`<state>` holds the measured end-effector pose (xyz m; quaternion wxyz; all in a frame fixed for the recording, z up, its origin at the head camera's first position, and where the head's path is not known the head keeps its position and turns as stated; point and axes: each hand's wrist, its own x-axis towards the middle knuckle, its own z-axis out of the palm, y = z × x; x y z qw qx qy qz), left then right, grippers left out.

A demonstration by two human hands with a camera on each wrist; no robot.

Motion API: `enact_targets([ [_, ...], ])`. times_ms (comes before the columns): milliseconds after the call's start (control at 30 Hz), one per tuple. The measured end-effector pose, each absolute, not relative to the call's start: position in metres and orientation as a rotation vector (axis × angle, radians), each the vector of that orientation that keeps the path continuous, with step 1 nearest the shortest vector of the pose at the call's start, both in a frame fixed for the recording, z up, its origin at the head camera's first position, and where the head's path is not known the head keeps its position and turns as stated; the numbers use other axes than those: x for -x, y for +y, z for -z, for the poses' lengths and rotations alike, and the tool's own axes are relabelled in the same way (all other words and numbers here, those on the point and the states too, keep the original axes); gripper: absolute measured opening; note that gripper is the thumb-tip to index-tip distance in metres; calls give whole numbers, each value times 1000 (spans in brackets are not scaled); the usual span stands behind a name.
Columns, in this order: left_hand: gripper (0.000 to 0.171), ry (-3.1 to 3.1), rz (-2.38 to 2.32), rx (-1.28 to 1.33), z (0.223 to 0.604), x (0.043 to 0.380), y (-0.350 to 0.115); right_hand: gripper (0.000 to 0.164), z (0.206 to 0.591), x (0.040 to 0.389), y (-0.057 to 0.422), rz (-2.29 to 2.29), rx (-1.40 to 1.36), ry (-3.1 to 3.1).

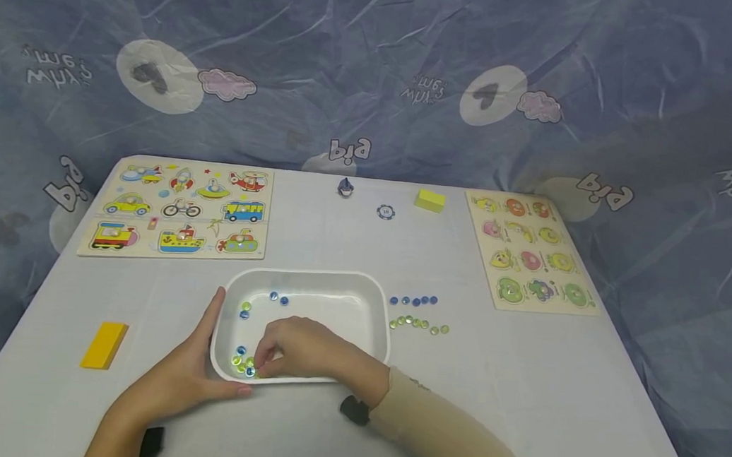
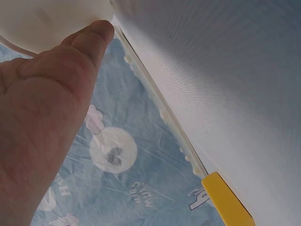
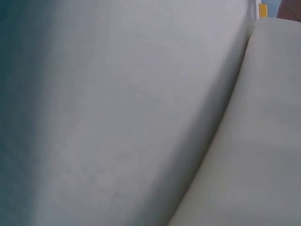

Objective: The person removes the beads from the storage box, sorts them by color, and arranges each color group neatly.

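Note:
A white rectangular tray stands at the table's middle. Spread around its near left corner is my left hand, thumb along the front wall and straight fingers against the left side. My right hand reaches into the tray with curled fingers. Its thumb and forefinger pinch a green glass bead at the near left, mostly hidden by the fingertips. Beside them lie green glass beads and a blue glass bead. A few more blue beads lie farther back. The right wrist view shows mostly sleeve and table.
Right of the tray run a row of blue beads and a row of green beads. Puzzle boards lie at both sides. A yellow-orange block, yellow block, chip and small figure are also out.

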<state>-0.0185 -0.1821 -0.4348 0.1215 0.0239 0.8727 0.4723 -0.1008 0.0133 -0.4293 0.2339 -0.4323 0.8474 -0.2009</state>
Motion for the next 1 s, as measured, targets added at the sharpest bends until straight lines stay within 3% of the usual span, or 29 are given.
enact_targets([
  [267,139,2552,-1378,-81,435,18,-182,18,426,101,12,504,1209,2279],
  [700,139,2543,-1356,-63,435,18,-181,12,425,99,14,579,1195,2389],
  [1000,140,2540,-1355,-53,434,19,-182,17,385,102,42,930,1174,2593],
])
